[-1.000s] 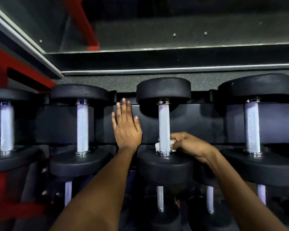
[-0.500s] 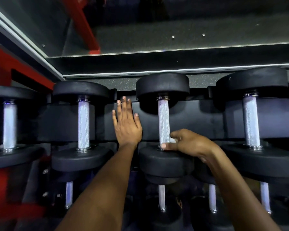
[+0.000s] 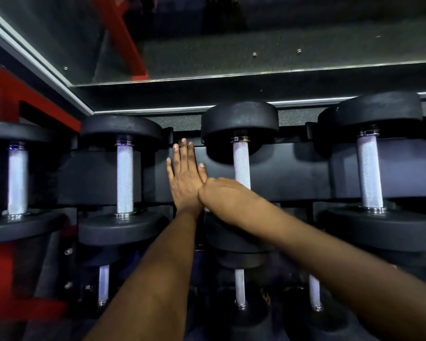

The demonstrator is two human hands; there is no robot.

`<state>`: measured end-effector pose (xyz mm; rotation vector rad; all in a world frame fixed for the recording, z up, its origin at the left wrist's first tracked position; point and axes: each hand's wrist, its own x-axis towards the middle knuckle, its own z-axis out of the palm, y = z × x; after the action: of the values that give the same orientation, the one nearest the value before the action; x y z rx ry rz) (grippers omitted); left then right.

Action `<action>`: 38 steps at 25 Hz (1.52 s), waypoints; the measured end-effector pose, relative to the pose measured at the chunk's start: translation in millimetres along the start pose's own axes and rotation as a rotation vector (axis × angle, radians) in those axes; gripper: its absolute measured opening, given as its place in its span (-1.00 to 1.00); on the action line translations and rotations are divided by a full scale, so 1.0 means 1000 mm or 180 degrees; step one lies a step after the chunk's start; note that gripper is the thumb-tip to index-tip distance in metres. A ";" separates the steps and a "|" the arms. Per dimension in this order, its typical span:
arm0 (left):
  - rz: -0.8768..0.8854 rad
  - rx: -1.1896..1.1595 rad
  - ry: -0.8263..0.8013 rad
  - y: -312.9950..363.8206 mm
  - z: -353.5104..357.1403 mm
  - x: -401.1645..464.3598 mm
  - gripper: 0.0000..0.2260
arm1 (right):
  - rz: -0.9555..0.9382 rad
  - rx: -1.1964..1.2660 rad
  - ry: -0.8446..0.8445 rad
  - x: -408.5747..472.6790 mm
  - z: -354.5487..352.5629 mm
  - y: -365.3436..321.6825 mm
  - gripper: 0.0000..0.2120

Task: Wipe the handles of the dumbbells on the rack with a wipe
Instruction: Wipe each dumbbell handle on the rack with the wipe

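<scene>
**Hands meeting at the middle dumbbell**

The left hand (image 3: 185, 178) is lying flat on the black rack (image 3: 293, 168), fingers straight and released, holding nothing, just left of the middle dumbbell (image 3: 240, 121). The right hand (image 3: 221, 193) is reaching across that dumbbell's handle (image 3: 241, 163), covering its near part and touching the left hand's thumb side. Its fingers are hidden beneath it, so I cannot tell whether its grip is clenched or loose. The wipe is not showing. Other dumbbells are sitting in the same row, one to the left (image 3: 124, 173) and one to the right (image 3: 369, 173), handles bare. More handles are showing on the lower tier.
</scene>
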<state>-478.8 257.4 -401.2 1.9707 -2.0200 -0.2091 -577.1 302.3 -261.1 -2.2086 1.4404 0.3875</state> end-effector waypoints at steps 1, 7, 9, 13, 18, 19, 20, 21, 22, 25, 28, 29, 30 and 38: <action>0.0012 -0.0003 0.0044 0.000 0.000 -0.001 -0.42 | 0.0022 -0.0115 -0.0239 -0.001 0.002 0.003 -0.65; 0.0042 -0.0055 0.0084 0.001 -0.001 -0.002 -0.44 | -0.0729 -0.0909 -0.0257 -0.008 -0.003 0.026 -0.74; 0.0041 -0.0036 0.0071 0.000 -0.002 -0.002 -0.45 | -0.1207 -0.0700 -0.0161 -0.016 0.004 0.044 -0.77; 0.0023 -0.0001 0.0054 0.001 -0.002 -0.003 -0.46 | -0.0946 0.0375 0.0008 -0.062 0.034 0.107 -0.67; 0.0015 0.0067 0.0039 0.001 -0.002 -0.004 -0.47 | 0.0649 0.3409 0.0030 -0.032 0.054 0.106 -0.67; 0.0016 0.0060 0.0057 0.001 -0.002 -0.004 -0.47 | 0.0497 0.4368 -0.0462 -0.018 0.055 0.096 -0.61; 0.0016 0.0048 0.0072 0.001 -0.002 -0.004 -0.47 | 0.0406 0.5048 -0.0762 -0.009 0.060 0.092 -0.55; 0.0011 0.0041 0.0081 0.001 -0.002 -0.004 -0.47 | 0.0344 0.5428 -0.0938 -0.005 0.062 0.093 -0.51; 0.0011 0.0046 0.0079 0.000 -0.002 -0.003 -0.47 | 0.0239 0.5551 -0.1080 -0.005 0.061 0.098 -0.51; 0.0014 0.0065 0.0069 0.002 -0.001 -0.003 -0.48 | -0.0030 0.5456 -0.1205 -0.012 0.064 0.115 -0.63; 0.0007 0.0058 0.0072 0.001 -0.001 -0.003 -0.48 | 0.0082 0.5577 -0.1104 -0.011 0.069 0.113 -0.64; 0.0004 0.0065 0.0070 0.001 -0.001 -0.002 -0.48 | 0.0230 0.5510 -0.1006 -0.011 0.068 0.112 -0.66; 0.0000 0.0069 0.0068 0.001 -0.001 -0.002 -0.48 | 0.0417 0.5436 -0.0877 -0.012 0.068 0.112 -0.68; 0.0005 0.0073 0.0069 0.000 0.001 -0.002 -0.48 | 0.1581 0.5956 0.0296 0.014 0.009 0.127 -0.76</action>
<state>-478.8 259.4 -402.1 1.9766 -2.0191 -0.1642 -686.8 253.9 -305.0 -0.3589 1.3005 -0.7062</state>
